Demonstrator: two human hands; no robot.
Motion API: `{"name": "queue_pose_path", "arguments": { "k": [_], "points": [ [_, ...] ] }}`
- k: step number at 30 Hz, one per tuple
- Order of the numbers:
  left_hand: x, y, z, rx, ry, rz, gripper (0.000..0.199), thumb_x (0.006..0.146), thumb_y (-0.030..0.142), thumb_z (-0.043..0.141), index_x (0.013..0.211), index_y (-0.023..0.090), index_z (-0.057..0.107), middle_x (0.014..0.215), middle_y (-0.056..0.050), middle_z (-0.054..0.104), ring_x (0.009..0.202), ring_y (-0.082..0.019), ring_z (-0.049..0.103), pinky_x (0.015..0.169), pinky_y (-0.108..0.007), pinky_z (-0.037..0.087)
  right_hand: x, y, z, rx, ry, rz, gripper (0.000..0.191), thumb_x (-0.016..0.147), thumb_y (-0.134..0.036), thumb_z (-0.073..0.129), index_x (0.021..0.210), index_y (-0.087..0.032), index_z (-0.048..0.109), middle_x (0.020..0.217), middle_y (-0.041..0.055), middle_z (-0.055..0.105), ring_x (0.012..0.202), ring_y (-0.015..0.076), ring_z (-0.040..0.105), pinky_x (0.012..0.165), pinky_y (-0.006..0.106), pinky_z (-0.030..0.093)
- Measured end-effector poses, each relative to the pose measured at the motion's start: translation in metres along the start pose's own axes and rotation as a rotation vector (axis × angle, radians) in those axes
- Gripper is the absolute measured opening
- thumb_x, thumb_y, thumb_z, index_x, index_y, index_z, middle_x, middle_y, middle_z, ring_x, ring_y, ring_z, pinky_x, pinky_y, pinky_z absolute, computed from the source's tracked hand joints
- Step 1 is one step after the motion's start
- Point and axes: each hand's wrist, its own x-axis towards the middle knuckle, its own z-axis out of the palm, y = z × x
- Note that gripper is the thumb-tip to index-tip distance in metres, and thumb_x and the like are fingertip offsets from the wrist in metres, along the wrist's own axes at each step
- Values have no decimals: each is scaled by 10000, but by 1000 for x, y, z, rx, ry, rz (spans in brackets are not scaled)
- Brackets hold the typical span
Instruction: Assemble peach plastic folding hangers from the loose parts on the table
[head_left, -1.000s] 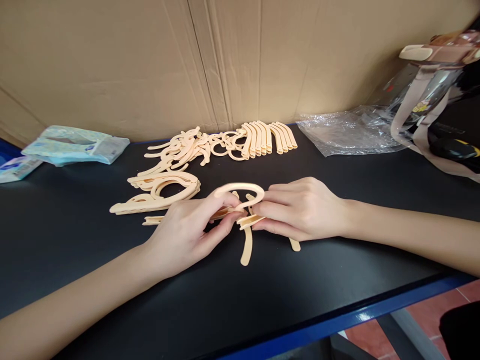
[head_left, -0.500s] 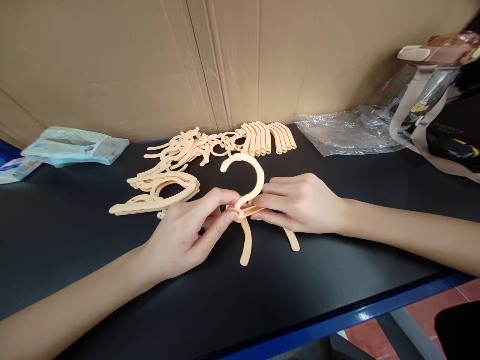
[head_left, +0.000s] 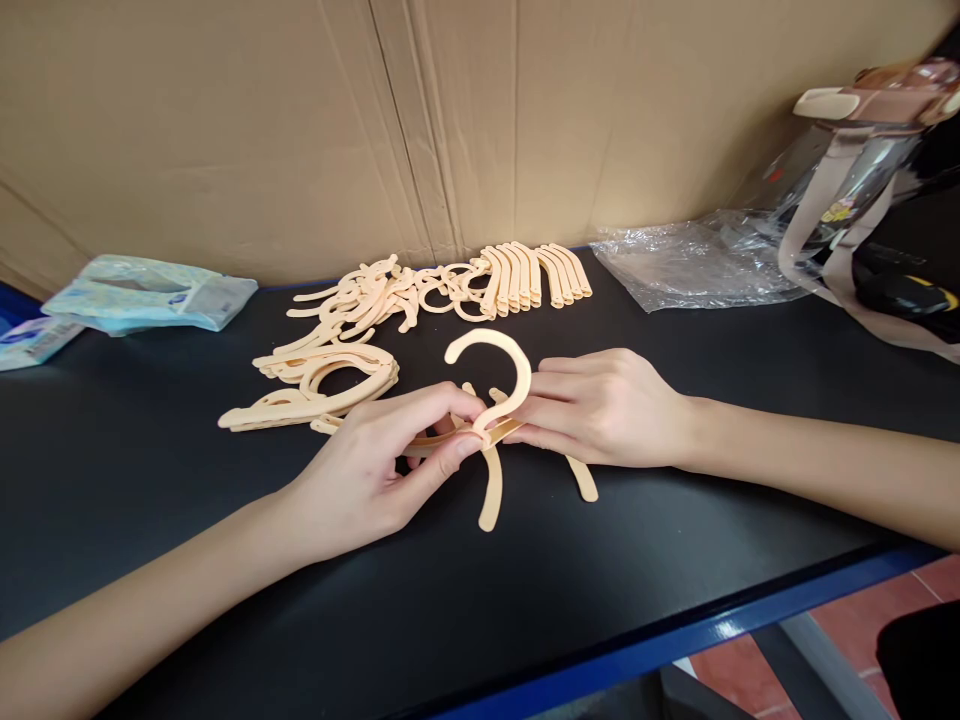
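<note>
My left hand pinches the joint of a cream plastic folding clothes hanger between thumb and fingers. Its curved hook rises above the joint, opening to the left. From the right, the closed fingers of my right hand grip a flat arm of the same hanger; part of that arm is hidden behind them. Beneath the hands, two loose curved pieces of the same plastic lie on the black table. Just beyond my left hand is a stack of folded hangers.
At the back lie a jumbled pile of hooks and a neat row of hanger arms against a cardboard wall. A clear plastic bag and a strapped bottle are at right, a tissue pack at left.
The hanger's hook has tipped lower and slightly toward the right. My left fingers have shifted a little to the right at the joint; my right hand has barely moved.
</note>
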Motion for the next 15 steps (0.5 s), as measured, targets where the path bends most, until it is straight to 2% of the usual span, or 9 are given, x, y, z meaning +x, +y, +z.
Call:
{"name": "queue_pose_path", "arguments": {
  "k": [9, 15],
  "points": [
    [-2, -3, 2, 230, 91, 78, 77, 957, 189, 499, 1010, 178, 554, 771, 45, 630, 625, -70, 636, 572, -153, 483, 0, 0, 0, 18, -2, 20, 336, 993, -350, 448, 908, -159, 711, 654, -21, 633, 581, 99, 556, 473, 274, 292],
    [-2, -3, 1, 291, 125, 110, 140, 963, 175, 500, 1085, 166, 569, 860, 29, 688, 720, -66, 658, 658, -141, 480, -2, -2, 1, 62, -82, 105, 375, 1003, -391, 412, 952, -195, 728, 739, -6, 695, 627, 98, 619, 488, 266, 293]
  ]
}}
